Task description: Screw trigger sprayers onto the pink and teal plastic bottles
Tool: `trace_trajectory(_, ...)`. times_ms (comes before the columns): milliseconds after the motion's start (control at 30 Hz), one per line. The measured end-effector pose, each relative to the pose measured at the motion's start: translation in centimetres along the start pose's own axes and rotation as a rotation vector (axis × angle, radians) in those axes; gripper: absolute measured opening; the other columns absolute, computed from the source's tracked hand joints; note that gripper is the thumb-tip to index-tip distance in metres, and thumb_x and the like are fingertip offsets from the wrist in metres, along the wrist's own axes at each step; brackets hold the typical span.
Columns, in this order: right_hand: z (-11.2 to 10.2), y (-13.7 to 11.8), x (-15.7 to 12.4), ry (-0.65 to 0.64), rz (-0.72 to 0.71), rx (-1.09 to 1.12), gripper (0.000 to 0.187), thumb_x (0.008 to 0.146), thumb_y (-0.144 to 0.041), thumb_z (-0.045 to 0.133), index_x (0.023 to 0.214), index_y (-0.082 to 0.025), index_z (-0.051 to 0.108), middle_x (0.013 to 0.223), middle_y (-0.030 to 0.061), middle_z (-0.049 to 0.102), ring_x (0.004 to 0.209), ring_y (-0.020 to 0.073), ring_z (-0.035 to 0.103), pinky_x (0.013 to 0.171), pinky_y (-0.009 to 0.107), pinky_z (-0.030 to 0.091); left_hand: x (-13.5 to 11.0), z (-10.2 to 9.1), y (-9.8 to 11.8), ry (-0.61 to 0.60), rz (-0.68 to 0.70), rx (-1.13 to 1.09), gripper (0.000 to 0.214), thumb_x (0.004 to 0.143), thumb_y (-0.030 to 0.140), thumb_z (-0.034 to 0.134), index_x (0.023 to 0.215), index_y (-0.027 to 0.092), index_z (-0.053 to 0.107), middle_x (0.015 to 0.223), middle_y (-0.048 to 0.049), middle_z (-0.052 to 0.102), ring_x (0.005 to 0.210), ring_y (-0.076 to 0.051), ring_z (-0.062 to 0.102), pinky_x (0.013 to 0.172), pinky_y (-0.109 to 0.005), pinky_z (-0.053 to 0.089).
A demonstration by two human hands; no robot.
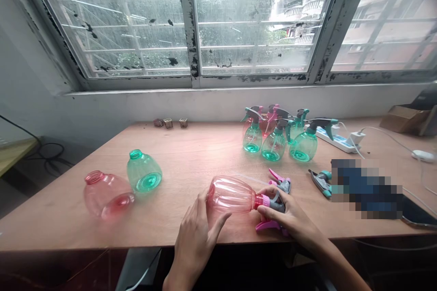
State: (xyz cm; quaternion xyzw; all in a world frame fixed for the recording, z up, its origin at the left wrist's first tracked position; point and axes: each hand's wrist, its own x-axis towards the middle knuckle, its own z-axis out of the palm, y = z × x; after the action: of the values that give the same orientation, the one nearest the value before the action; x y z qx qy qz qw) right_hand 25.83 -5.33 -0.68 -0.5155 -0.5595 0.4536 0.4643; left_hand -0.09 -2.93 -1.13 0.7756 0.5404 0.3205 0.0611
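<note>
A clear pink spray bottle (228, 194) lies sideways in front of me, above the table's near edge. My left hand (200, 227) cups its rounded base, the thumb along its near side. At the neck, my right hand (283, 211) grips the grey-and-pink spray head (276, 204), fingers around the collar; part of the head is hidden by them. Behind this hand lies a loose pink-and-grey spray head (282, 183). Another pink trigger piece (268, 226) shows below it, partly covered. To the left stand an open-necked pink bottle (107, 193) and an open-necked green bottle (144, 170).
Several spray bottles with heads on, green (303, 145) and pink, stand together at the back. Beside them is a white power strip (337, 140) with cables. A green-and-grey spray head (322, 183) lies right, near a blurred-out area. Small blocks (168, 123) sit by the wall.
</note>
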Motion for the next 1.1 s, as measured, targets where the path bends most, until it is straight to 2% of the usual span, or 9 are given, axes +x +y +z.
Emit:
trace_trajectory(167,0.04,0.06,-0.16,-0.008,0.059,0.059,0.042,0.084,-0.052,0.082,0.105,-0.019,0.067,0.094,0.0031,0.066,0.086,0.0232,0.067,0.081,0.039,0.061,0.05,0.25,-0.29,0.008,0.018,0.012,0.059,0.095,0.062,0.051,0.143,0.029,0.042,0.132,-0.0078,0.072,0.119,-0.025,0.074,0.096,-0.041,0.066)
trace_trajectory(300,0.02,0.0,-0.15,0.009,0.033,0.017,0.041,0.083,-0.051,0.082,0.104,-0.019,0.068,0.096,0.0038,0.067,0.091,0.0244,0.068,0.086,0.038,0.059,0.08,0.23,-0.29,0.009,0.022,0.021,0.058,0.095,0.062,0.05,0.142,0.03,0.04,0.132,-0.0072,0.072,0.119,-0.025,0.074,0.095,-0.041,0.067)
trace_trajectory(600,-0.03,-0.06,0.01,0.016,0.029,0.007,0.04,0.083,-0.051,0.082,0.105,-0.02,0.069,0.102,0.0054,0.067,0.097,0.0262,0.068,0.086,0.035,0.06,-0.07,0.25,-0.24,0.007,0.031,0.037,0.057,0.095,0.061,0.052,0.142,0.031,0.038,0.133,-0.0054,0.072,0.118,-0.023,0.074,0.095,-0.041,0.067)
trace_trajectory(900,-0.02,-0.12,-0.14,-0.012,0.071,0.085,0.041,0.083,-0.051,0.083,0.104,-0.019,0.067,0.096,0.0032,0.063,0.091,0.0229,0.064,0.079,0.036,0.064,-0.07,0.31,-0.25,0.024,0.05,0.076,0.058,0.095,0.059,0.053,0.143,0.03,0.04,0.12,-0.0062,0.075,0.108,-0.026,0.077,0.09,-0.04,0.067)
trace_trajectory(1100,0.02,-0.26,-0.12,-0.031,0.097,0.137,0.041,0.082,-0.05,0.083,0.105,-0.021,0.066,0.093,0.0011,0.063,0.087,0.0219,0.067,0.075,0.036,0.065,-0.09,0.25,-0.19,0.033,0.063,0.089,0.057,0.095,0.061,0.052,0.141,0.029,0.042,0.118,-0.0058,0.075,0.107,-0.026,0.077,0.088,-0.038,0.067)
